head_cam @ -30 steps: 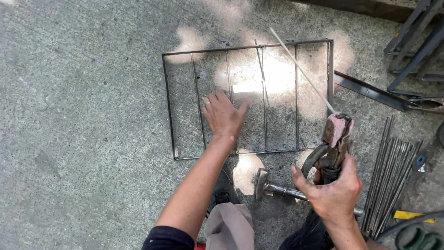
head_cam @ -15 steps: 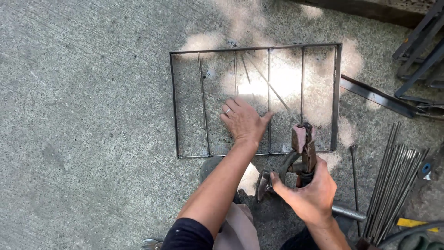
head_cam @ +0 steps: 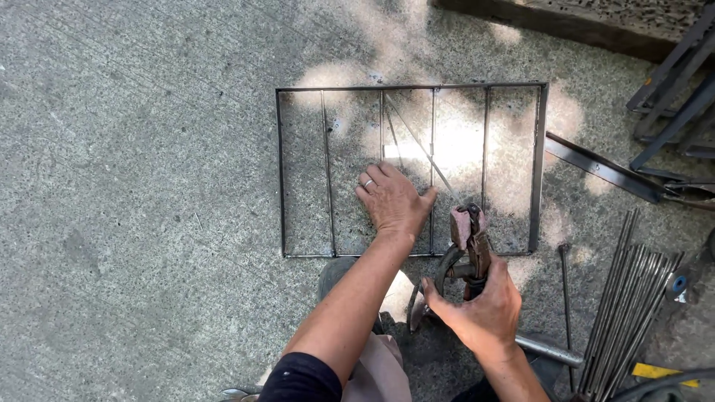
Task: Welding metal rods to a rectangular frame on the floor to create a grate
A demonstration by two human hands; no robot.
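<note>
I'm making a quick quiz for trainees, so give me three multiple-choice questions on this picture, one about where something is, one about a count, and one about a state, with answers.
1. Where does the left hand rest?
A. on the rectangular metal frame
B. on the bundle of thin rods
C. on the dark beam at the top

2. How many upright bars stand inside the frame, between its two end sides?
A. two
B. four
C. seven

3. How is the right hand set?
A. open and empty
B. closed around the handles of the electrode holder
C. flat on the concrete

Answers:
1. A, the palm lies flat across the frame's middle bars.
2. B, four thin bars run from the top rail to the bottom rail.
3. B, the fingers wrap the holder, whose thin rod slants over the frame.
</note>
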